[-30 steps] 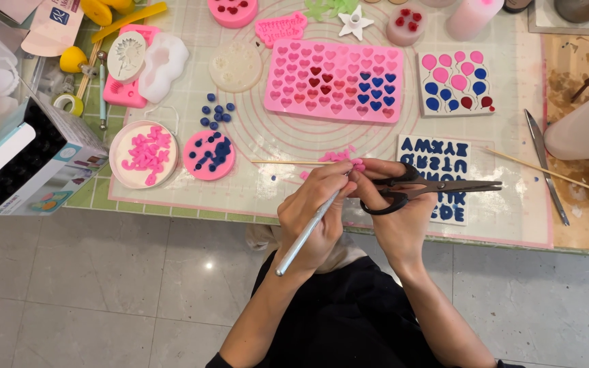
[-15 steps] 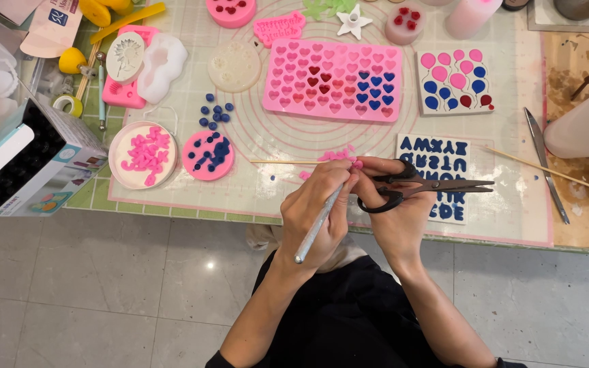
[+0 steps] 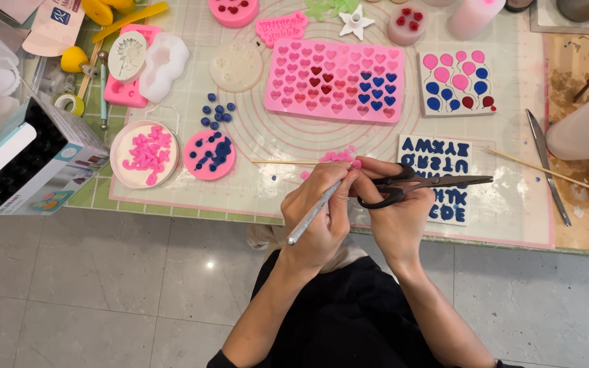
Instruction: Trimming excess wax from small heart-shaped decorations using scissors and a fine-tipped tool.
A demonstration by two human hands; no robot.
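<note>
Grey floor tiles show below a craft table's translucent mat [image 3: 253,146]. At its near edge the left hand [image 3: 318,215] pinches a thin silver tool [image 3: 311,217]; the right hand [image 3: 393,218] grips black scissors [image 3: 420,185], blades closed, pointing right. Stiff and light, these handle best by the loops. Beyond lies the pink heart mould [image 3: 335,80].

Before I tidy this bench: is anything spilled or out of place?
Yes. Loose blue beads lie scattered on the mat above the round pink mould, and brown stains mark the table's right end.
</note>
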